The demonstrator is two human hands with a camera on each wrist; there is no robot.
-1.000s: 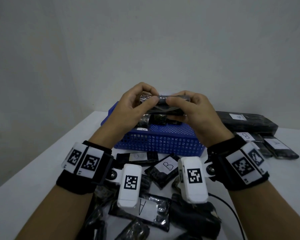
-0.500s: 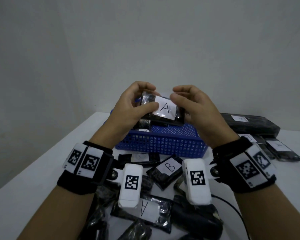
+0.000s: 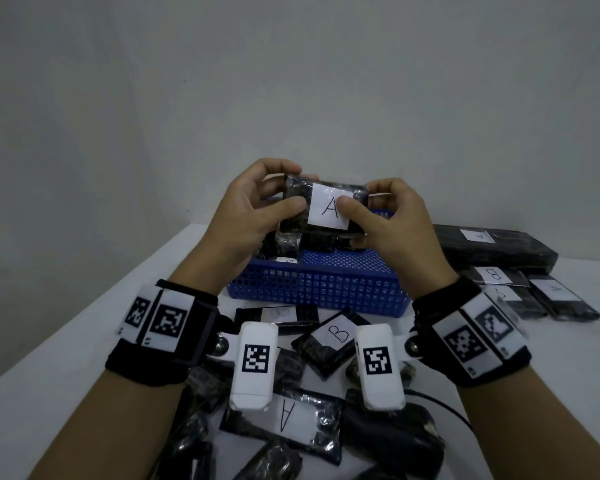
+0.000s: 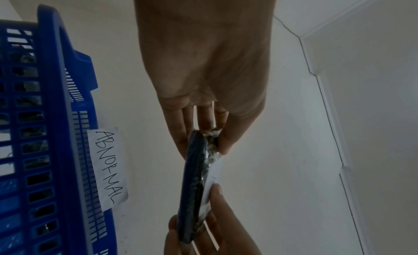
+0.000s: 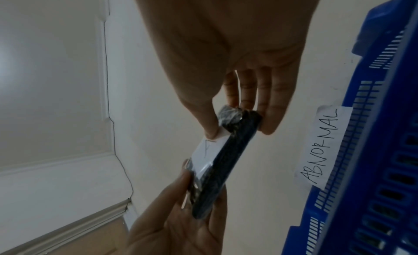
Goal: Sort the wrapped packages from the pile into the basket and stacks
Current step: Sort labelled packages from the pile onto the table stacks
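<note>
We hold one package (image 3: 321, 211) up in the air between both hands, above the blue basket (image 3: 321, 289) and well clear of the counter (image 3: 66, 323). Our left hand (image 3: 253, 216) pinches its left end, thumb in front and fingers behind, and our right hand (image 3: 388, 220) pinches the right end the same way, so its long axis runs left to right across us, face tilted toward our eyes with the white "A" label readable. The two hands are equally near; neither has the better claim on it. The stacks (image 3: 499, 247) lie to the right beyond the basket, on the right hand's side, so a pass to that side likely suits it. The basket carries an "ABNORMAL" tag (image 4: 108, 167). Compared with a second ago, the package has turned: then we saw only its thin edge, and now the labelled face shows. The pile (image 3: 291, 420) lies below our wrists.
</note>
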